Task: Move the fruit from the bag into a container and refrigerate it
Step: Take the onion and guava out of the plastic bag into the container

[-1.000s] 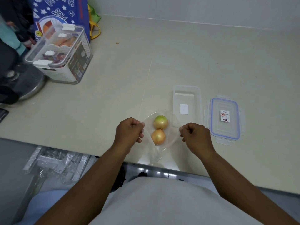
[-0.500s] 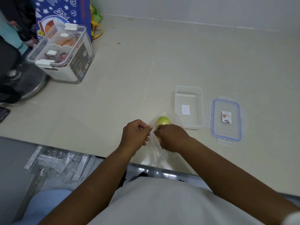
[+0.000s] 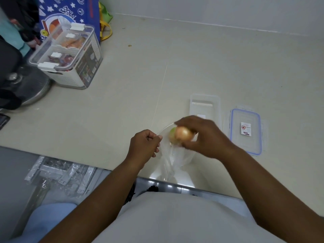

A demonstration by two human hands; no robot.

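A clear plastic bag (image 3: 172,157) lies at the counter's front edge. My left hand (image 3: 144,146) pinches the bag's left rim. My right hand (image 3: 204,137) holds an orange-yellow fruit (image 3: 184,134) lifted just above the bag's mouth. A green fruit (image 3: 172,135) sits behind it, still in the bag and partly hidden. Beyond my right hand stands an open clear rectangular container (image 3: 205,106), its near end covered by my fingers. Its blue-rimmed lid (image 3: 245,131) lies flat to the right.
A white lidded storage bin (image 3: 70,57) with packets stands at the back left, in front of a blue printed bag (image 3: 70,13). A round metal appliance (image 3: 26,85) sits at the left edge. Below the counter's front edge (image 3: 70,155) lies clear packaging on the floor.
My right hand let go of the bag's right rim, reached inside, and has come up holding the orange-yellow fruit. My left hand kept its hold on the bag.
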